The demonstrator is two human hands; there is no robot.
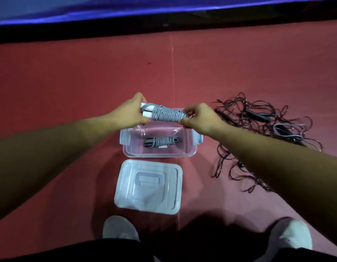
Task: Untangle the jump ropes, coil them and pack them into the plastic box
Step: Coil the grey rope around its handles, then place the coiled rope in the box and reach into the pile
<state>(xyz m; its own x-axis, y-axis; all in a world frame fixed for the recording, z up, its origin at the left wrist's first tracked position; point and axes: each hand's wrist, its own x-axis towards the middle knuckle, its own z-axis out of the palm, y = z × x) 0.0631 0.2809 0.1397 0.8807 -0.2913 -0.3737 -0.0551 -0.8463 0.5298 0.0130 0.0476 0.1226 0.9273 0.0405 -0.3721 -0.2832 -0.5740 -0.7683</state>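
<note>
A grey jump rope (166, 114) is wound tightly around its white handles and held level above the clear plastic box (190, 148). My left hand (129, 112) grips the handle end on the left. My right hand (198, 118) pinches the other end of the coil. Inside the box lies one coiled grey rope with dark handles (161, 141). A tangled heap of dark jump ropes (258, 129) with black handles lies on the red floor to the right of the box.
The box's clear lid (148, 187) lies flat on the floor just in front of the box. My two white shoes (120, 228) show at the bottom. A blue mat edge (163, 10) runs along the far side.
</note>
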